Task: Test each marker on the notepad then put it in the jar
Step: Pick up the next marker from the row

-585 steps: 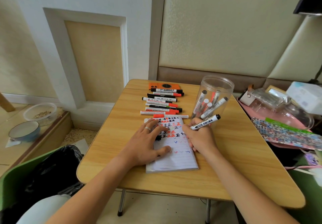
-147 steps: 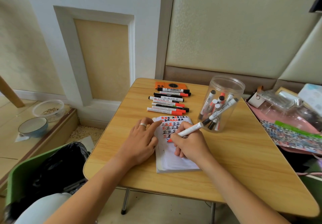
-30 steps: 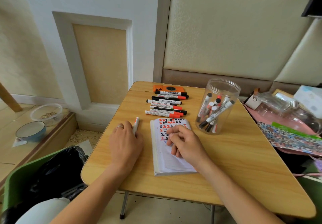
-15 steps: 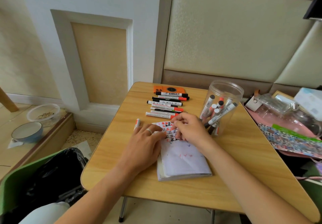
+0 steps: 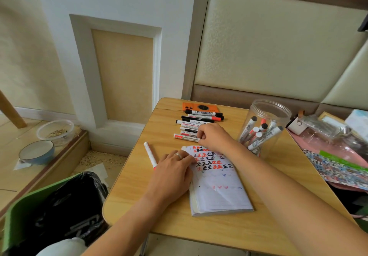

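Note:
The notepad (image 5: 218, 188) lies on the wooden table (image 5: 249, 222), its top covered in red and black marks. My left hand (image 5: 173, 173) rests flat on its left edge. Beyond the pad lies a row of markers (image 5: 196, 121). My right hand (image 5: 212, 137) pinches the nearest one, a red-labelled marker (image 5: 184, 137) that still lies on the table. A single white and red marker (image 5: 150, 154) sits apart, left of the pad. The clear plastic jar (image 5: 265, 128) stands upright on the right with several markers inside.
An orange flat device (image 5: 200, 107) lies behind the marker row. Right of the table is clutter: a patterned sheet (image 5: 334, 168) and plastic bags (image 5: 322, 126). A green bin with a black liner (image 5: 51, 210) stands at lower left, with bowls (image 5: 36, 152) on the floor.
My right hand has reached from the notepad's top to the nearest marker in the row and closed its fingers on it. My left hand has settled on the pad's left edge.

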The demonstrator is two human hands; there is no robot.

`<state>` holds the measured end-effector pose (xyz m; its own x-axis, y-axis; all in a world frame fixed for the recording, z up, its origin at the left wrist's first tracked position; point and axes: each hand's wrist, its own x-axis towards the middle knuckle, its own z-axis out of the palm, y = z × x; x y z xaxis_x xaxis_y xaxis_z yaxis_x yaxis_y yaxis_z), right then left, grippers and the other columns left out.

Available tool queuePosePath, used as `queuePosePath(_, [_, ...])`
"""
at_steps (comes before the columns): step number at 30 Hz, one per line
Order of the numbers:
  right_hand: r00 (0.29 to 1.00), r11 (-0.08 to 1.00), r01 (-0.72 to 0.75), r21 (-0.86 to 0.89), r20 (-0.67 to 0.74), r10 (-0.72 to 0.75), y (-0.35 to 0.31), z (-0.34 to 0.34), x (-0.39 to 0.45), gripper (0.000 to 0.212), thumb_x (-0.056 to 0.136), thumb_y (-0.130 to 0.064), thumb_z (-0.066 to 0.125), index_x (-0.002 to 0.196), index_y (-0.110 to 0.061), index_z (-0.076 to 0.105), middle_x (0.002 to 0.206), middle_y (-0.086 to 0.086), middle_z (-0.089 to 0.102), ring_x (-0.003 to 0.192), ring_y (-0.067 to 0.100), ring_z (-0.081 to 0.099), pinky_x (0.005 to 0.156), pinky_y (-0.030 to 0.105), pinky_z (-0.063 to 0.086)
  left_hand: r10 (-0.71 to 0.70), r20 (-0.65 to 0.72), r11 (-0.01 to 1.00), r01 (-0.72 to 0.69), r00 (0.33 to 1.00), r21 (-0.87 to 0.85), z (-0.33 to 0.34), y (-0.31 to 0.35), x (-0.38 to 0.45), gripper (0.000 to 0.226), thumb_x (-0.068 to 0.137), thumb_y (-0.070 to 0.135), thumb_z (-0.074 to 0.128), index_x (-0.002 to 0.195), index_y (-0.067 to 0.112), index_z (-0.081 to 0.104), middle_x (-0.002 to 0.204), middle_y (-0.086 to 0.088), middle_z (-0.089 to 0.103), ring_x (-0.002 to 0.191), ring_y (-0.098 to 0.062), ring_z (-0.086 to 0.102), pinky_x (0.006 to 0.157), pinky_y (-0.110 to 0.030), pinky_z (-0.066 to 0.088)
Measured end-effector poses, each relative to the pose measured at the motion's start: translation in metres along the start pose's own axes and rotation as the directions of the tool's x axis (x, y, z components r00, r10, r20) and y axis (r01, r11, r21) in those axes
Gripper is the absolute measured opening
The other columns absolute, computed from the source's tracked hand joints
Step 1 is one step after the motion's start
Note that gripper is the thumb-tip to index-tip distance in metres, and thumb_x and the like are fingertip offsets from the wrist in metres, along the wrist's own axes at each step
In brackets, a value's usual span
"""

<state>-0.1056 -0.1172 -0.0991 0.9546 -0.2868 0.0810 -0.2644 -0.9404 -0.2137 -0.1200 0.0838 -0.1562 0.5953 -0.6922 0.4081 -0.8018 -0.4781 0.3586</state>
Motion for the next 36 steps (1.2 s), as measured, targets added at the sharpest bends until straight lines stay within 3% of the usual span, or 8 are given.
queuePosePath(7, [0.998, 0.996, 0.009, -0.085, -0.058, -0.014, -0.006, 0.000, 0.000, 0.012, 0.092, -0.014, 0.069, 0.103, -0.020, 0.068, 0.111, -0.001, 0.062, 0.094, 0.017, 0.061, 0.080, 0.036, 0.057, -0.006, 0.017, 1.000, 0.007, 1.000, -0.025, -0.002, -0.001, 0.000, 0.041, 0.092, 0.013, 0.044, 0.123, 0.028, 0.067, 0.126, 0.006, 0.063, 0.117, -0.018, 0.055, 0.092, -0.035, 0.045])
queuePosePath(13, [0.951, 0.960, 0.060, 0.274, -0.307, 0.028, -0.013, -0.012, -0.030, 0.012, 0.092, -0.019, 0.068, 0.098, -0.016, 0.057, 0.097, -0.002, 0.061, 0.080, 0.013, 0.058, 0.061, 0.021, 0.042, 0.003, 0.018, 1.000, -0.002, 1.000, -0.019, -0.001, -0.002, 0.000, 0.048, 0.086, 0.007, 0.047, 0.124, 0.029, 0.066, 0.127, 0.007, 0.062, 0.117, -0.018, 0.054, 0.090, -0.034, 0.044])
queuePosePath(17, [0.967, 0.774, 0.012, 0.633, -0.203, 0.151, -0.012, -0.015, -0.064, 0.013, 0.096, -0.022, 0.064, 0.107, -0.022, 0.057, 0.100, -0.004, 0.068, 0.075, 0.011, 0.064, 0.061, 0.022, 0.046, 0.003, -0.007, 1.000, -0.003, 1.000, -0.022, 0.001, -0.002, 0.000, 0.047, 0.085, 0.012, 0.042, 0.121, 0.028, 0.068, 0.123, 0.006, 0.064, 0.114, -0.019, 0.056, 0.089, -0.036, 0.046])
queuePosePath(20, [0.974, 0.594, -0.058, 0.803, -0.084, 0.208, -0.006, -0.008, -0.087, 0.010, 0.100, -0.020, 0.057, 0.108, -0.025, 0.058, 0.090, 0.004, 0.068, 0.058, 0.010, 0.059, 0.050, 0.021, 0.045, 0.007, -0.017, 1.000, -0.007, 1.000, -0.024, -0.001, -0.001, 0.000, 0.044, 0.088, 0.007, 0.049, 0.122, 0.029, 0.067, 0.125, 0.007, 0.063, 0.116, -0.019, 0.056, 0.091, -0.034, 0.045])
queuePosePath(23, [0.966, 0.430, -0.120, 0.895, 0.006, 0.258, 0.000, 0.005, -0.102, 0.008, 0.101, -0.016, 0.056, 0.108, -0.016, 0.059, 0.080, 0.011, 0.065, 0.055, 0.012, 0.054, 0.045, 0.020, 0.040, 0.001, -0.026, 1.000, -0.001, 1.000, -0.022, -0.002, 0.000, -0.002, 0.045, 0.089, 0.004, 0.052, 0.124, 0.028, 0.067, 0.129, 0.006, 0.062, 0.118, -0.018, 0.054, 0.094, -0.032, 0.043])
queuePosePath(28, [0.955, 0.336, -0.071, 0.939, -0.034, 0.295, 0.000, 0.023, -0.114, 0.006, 0.099, -0.008, 0.056, 0.104, -0.009, 0.059, 0.070, 0.007, 0.061, 0.055, 0.011, 0.054, 0.045, 0.022, 0.039, -0.015, -0.103, 1.000, 0.017, 0.995, 0.014, 0.000, -0.001, -0.002, 0.038, 0.083, 0.006, 0.057, 0.112, 0.024, 0.072, 0.120, 0.003, 0.065, 0.114, -0.020, 0.057, 0.096, -0.034, 0.041])
queuePosePath(32, [0.953, 0.310, -0.049, 0.949, -0.048, 0.298, 0.003, 0.026, -0.113, 0.004, 0.098, -0.007, 0.056, 0.101, -0.009, 0.057, 0.071, 0.008, 0.063, 0.055, 0.013, 0.054, 0.046, 0.024, 0.039, -0.216, -0.270, 0.970, 0.239, 0.938, 0.054, 0.000, -0.004, -0.004, 0.034, 0.072, 0.008, 0.063, 0.102, 0.023, 0.071, 0.122, -0.003, 0.060, 0.115, -0.025, 0.053, 0.099, -0.038, 0.032])
queuePosePath(36, [0.957, 0.333, -0.042, 0.942, -0.058, 0.285, 0.004, 0.029, -0.112, 0.003, 0.097, -0.010, 0.058, 0.100, -0.012, 0.058, 0.073, 0.008, 0.064, 0.058, 0.015, 0.056, 0.048, 0.027, 0.040, -0.454, -0.298, 0.876, 0.482, 0.840, 0.023, -0.003, -0.006, -0.008, 0.030, 0.076, 0.009, 0.063, 0.105, 0.019, 0.068, 0.127, -0.009, 0.052, 0.119, -0.029, 0.043, 0.090, -0.043, 0.041])
